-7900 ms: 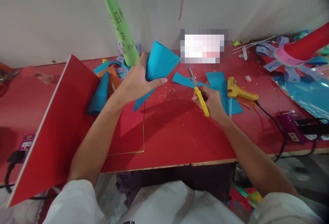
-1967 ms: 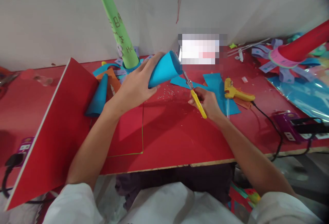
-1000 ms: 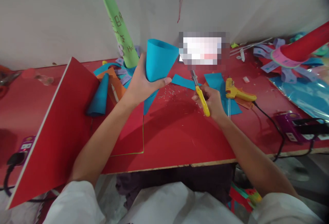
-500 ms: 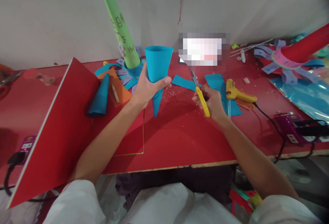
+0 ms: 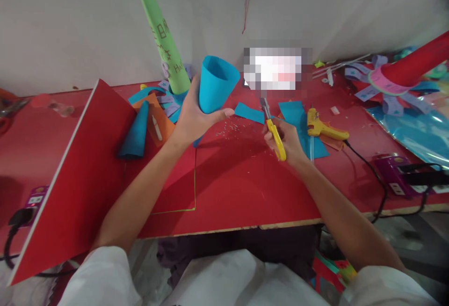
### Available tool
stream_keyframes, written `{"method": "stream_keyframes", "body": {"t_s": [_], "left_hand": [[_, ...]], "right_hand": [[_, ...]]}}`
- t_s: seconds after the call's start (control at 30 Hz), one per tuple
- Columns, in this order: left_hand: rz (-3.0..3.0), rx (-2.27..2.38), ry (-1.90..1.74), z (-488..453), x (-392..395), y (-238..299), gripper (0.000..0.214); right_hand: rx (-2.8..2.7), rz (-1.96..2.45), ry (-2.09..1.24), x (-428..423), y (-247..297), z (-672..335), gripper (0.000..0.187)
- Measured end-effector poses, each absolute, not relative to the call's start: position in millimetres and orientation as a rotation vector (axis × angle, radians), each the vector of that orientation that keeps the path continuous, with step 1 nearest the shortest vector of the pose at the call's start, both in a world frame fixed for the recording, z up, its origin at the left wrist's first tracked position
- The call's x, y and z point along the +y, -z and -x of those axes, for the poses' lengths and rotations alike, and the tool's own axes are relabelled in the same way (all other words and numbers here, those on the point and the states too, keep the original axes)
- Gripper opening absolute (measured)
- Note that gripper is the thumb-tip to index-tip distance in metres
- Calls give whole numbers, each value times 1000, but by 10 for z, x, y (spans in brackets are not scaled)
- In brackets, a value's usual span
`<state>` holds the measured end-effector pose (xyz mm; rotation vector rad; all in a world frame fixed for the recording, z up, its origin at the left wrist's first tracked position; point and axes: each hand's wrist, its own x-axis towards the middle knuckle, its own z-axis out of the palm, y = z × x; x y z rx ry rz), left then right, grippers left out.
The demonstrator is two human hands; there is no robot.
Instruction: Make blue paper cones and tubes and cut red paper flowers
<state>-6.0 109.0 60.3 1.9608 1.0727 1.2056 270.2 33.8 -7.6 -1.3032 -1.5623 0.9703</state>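
In the middle of the frame we see the left hand [image 5: 196,119] wrapped around a blue cone [image 5: 215,86], its thumb reaching across the front. The cone's wide mouth opens upward and leans to the right, and a bit of its narrow end shows below the hand, above the red table [image 5: 228,193].

Right of centre, the right hand [image 5: 286,140] is closed on a yellow-handled tool [image 5: 277,142]. Its metal end points up and slightly left, apart from the cone; we cannot tell whether the tool's own jaws are apart or together.

Between the hands we notice pale flecks [image 5: 228,130] scattered on the table. Just beyond the right hand lie a blue strip [image 5: 249,113] and a larger blue piece [image 5: 317,147], with a yellow glue gun [image 5: 328,129] beside the latter.

At centre left, a second blue cone [image 5: 135,133] stands point up, next to an orange sheet [image 5: 166,128]. A red board [image 5: 70,184] slants across the left of the frame. Toward the upper left we find a tall green tube [image 5: 161,39] with writing on it, and at the upper right a red tube [image 5: 424,65] ringed by a pink band [image 5: 389,81].
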Motion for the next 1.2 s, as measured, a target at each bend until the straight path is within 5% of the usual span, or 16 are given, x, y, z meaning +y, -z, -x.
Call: {"method": "stream_keyframes", "body": {"t_s": [0.3, 0.77, 1.2], "left_hand": [[-2436, 1506, -962, 91, 766, -1068, 94], [-2532, 1623, -975, 24, 718, -1004, 76], [-2423, 1684, -946, -37, 662, -1046, 77]], "right_hand": [[-1595, 1201, -1038, 269, 57, -2611, 71], [-1635, 1296, -1057, 232, -25, -2538, 50], [-1618, 1414, -928, 221, 20, -2574, 50]]}}
